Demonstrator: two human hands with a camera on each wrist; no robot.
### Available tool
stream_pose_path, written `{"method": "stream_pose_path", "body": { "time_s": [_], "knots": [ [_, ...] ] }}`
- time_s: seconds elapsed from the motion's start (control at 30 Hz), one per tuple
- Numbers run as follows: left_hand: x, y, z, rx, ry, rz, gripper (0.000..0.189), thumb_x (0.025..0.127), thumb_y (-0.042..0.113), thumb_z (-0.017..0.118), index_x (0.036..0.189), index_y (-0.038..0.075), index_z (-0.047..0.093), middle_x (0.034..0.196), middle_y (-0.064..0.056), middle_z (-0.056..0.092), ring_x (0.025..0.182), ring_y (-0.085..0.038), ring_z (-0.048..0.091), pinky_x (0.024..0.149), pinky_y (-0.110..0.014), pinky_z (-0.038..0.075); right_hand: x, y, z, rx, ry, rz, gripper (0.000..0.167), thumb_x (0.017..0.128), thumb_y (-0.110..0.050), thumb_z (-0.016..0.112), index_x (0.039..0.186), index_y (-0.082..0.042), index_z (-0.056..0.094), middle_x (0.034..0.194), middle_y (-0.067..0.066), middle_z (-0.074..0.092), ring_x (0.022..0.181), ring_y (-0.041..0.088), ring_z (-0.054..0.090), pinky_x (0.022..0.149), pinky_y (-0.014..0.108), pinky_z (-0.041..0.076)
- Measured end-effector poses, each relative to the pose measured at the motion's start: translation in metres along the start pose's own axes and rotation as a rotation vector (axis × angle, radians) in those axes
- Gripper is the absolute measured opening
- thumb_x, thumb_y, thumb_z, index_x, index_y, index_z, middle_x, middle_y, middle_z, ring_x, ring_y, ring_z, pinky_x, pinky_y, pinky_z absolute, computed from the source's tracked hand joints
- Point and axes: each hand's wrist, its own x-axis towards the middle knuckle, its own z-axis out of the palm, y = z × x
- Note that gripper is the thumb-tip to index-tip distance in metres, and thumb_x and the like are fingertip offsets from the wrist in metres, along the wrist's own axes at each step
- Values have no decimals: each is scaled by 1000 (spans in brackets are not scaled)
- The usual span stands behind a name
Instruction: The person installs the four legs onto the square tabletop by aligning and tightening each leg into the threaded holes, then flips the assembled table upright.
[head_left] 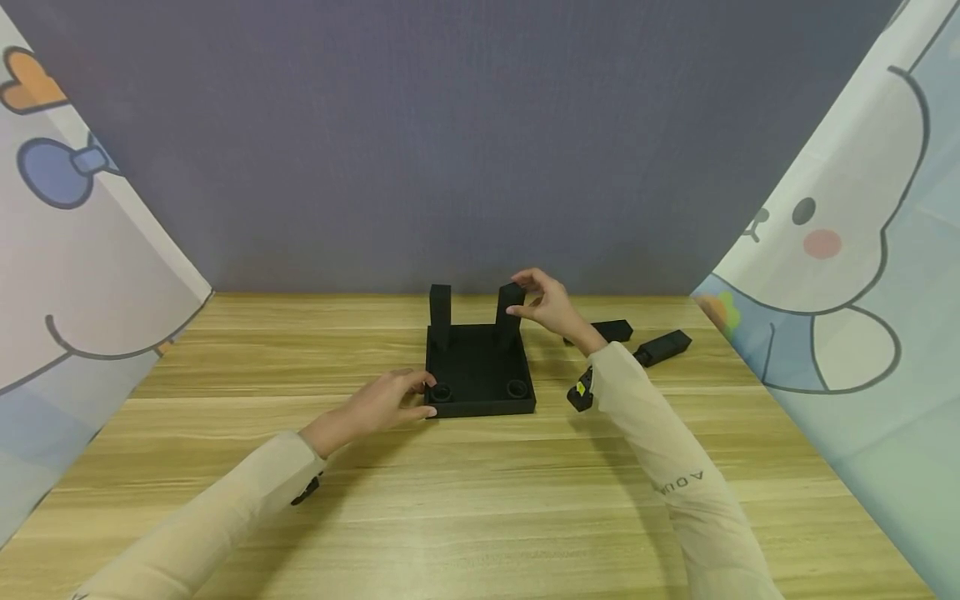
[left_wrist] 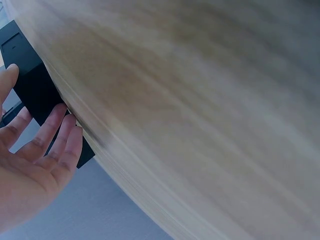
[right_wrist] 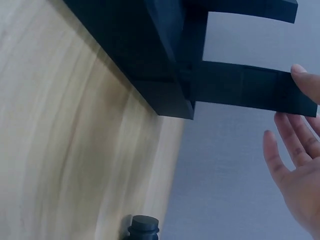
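A black square base (head_left: 480,367) with a raised rim lies on the table. Two square black posts rise from its far corners, and its near corners have round sockets, the right one (head_left: 517,388) in full view. At the top of the right post (head_left: 506,328) my right hand (head_left: 546,302) pinches with thumb and fingers; the right wrist view shows this post (right_wrist: 235,85) running from base to fingertips. The left post (head_left: 440,310) stands untouched. My left hand (head_left: 382,402) holds the base's near left corner, thumb at the front wall, fingers along the side (left_wrist: 37,95).
Two loose black posts lie right of the base; the nearer one (head_left: 663,347) has a narrower round end, while the farther one (head_left: 615,331) is partly behind my right wrist. A grey panel (head_left: 480,150) stands behind the wooden table (head_left: 465,500), with printed cloths at both sides.
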Motion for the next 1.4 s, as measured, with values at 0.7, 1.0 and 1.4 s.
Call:
{"method": "stream_pose_path", "body": {
  "time_s": [0.7,1.0,1.4],
  "knots": [
    [-1,-1,1,2,11,17,39,84,34,65,115,11,57,109,-8,62,92,-19,62,72,-30,52,0,3,0,-20,2,-21,40,81,-10,69,117,-4,54,111,15,58,100,28,56,77,45,49],
    [-1,1,0,2,10,8,40,84,34,65,115,11,57,110,-8,63,93,-20,62,73,-32,52,-1,4,2,-29,36,-16,43,80,-10,71,117,-2,52,110,14,59,98,26,57,74,39,50],
    [0,0,0,-4,14,7,40,84,34,65,115,11,57,111,-8,62,94,-20,62,74,-32,52,0,5,-1,-17,-44,-3,44,82,-5,67,122,-5,49,113,16,57,100,29,56,78,43,50]
  ]
}}
